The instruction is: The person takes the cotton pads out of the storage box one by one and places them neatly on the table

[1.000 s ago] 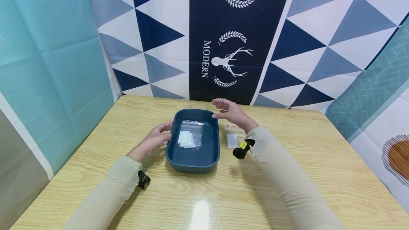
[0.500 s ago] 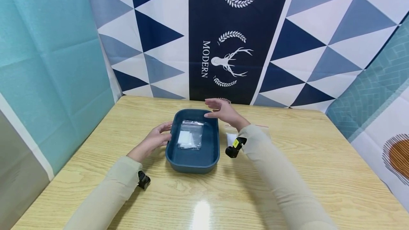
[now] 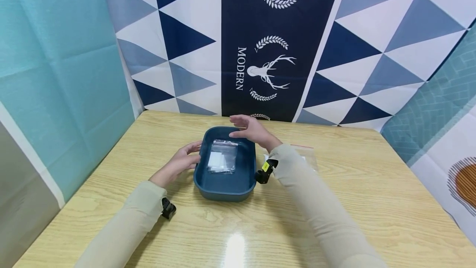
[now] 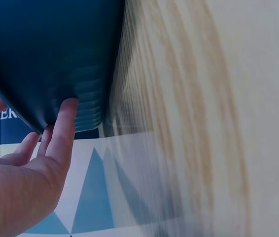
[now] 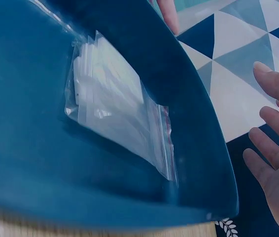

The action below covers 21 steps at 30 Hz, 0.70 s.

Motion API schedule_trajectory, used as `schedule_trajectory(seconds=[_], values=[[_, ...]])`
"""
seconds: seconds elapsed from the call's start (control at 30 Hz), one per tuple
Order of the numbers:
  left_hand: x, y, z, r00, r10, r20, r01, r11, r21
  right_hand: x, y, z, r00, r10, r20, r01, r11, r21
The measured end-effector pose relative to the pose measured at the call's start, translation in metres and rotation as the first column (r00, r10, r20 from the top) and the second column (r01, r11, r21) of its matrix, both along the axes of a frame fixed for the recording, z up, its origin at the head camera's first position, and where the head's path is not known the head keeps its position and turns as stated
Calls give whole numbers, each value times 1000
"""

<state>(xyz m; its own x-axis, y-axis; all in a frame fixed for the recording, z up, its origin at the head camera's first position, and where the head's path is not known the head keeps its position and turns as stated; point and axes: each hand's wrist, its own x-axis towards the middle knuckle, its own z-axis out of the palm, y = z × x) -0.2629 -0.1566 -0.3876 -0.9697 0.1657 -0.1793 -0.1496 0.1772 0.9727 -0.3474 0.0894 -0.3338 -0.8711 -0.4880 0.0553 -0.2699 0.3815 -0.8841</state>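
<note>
The blue bin (image 3: 226,183) sits on the table (image 3: 372,185), and a few clear zip bags (image 3: 223,157) with white contents lie together on its floor, nearer its left wall. At that wall, the left hand (image 3: 179,163) has its fingers extended, their tips touching the bin's outside without curling around it. The right hand (image 3: 253,130) is spread loosely above the bin's far right corner, fingers apart and holding nothing.

Just right of the bin, another clear bag (image 3: 310,158) lies flat; the right sleeve (image 3: 308,193) crosses over it, so most of it is hidden and its contents barely show. The black camera (image 3: 264,173) on the right wrist overlaps the bin's right rim in the head view. Beyond the bin hangs a triangle-patterned cloth (image 3: 193,73). Both wrist views cut off the bin, and how many bags it contains is unclear.
</note>
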Motion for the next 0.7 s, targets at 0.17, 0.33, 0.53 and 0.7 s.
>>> schedule_trajectory(seconds=[0.17,0.33,0.53,0.7], values=[[1,0,1,1000,-5,-7,5,1000,-5,0,-8,-3,1000,0,1,0,1000,4],[2,0,1,1000,-7,-12,7,1000,-7,2,-17,-3,1000,-5,3,5,1000,-10],[2,-1,2,1000,-2,-5,2,1000,-6,3,-25,-3,1000,-8,13,9,1000,-18],[2,0,3,1000,-13,-5,13,1000,-6,0,-31,-10,999,3,40,-1,999,-49]])
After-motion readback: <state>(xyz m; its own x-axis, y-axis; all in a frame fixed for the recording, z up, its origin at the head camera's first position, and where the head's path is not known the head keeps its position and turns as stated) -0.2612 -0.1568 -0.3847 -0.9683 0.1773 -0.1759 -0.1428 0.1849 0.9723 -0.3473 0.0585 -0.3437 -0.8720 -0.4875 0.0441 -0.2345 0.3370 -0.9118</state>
